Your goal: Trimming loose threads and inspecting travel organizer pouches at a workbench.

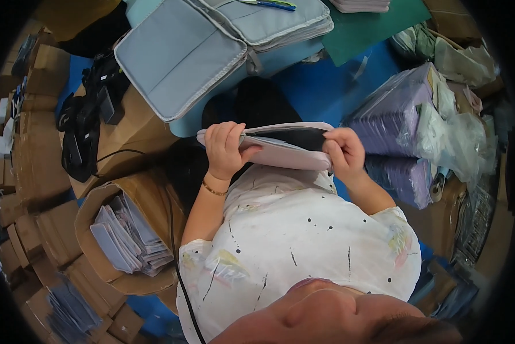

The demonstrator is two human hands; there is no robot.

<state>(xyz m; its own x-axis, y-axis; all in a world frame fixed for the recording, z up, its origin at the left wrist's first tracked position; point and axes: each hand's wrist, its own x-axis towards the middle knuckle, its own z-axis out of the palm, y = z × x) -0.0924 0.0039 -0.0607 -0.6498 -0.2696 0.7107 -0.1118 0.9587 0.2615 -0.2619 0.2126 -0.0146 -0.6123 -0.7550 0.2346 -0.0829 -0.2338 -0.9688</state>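
Observation:
In front of my chest I hold a pale pink padded zip sleeve (289,156) by its two ends. My left hand (225,148) wraps around the left end, thumb along the near panel. At the right end, my right hand (344,150) has curled fingers pinching the edge near the corner. Between the panels the sleeve gapes, showing a dark inside. Beyond it, grey padded sleeves (180,63) lie on a light blue surface (185,124). A slim green and blue tool (276,5) rests on top of the far grey stack.
To my left stands an open carton (88,215) holding several pale sleeves (122,238). Black straps and devices (88,123) lie on a brown box, with a black cable beside me. Plastic-wrapped lilac stacks (386,123) rise at right. A green mat (369,28) lies far right.

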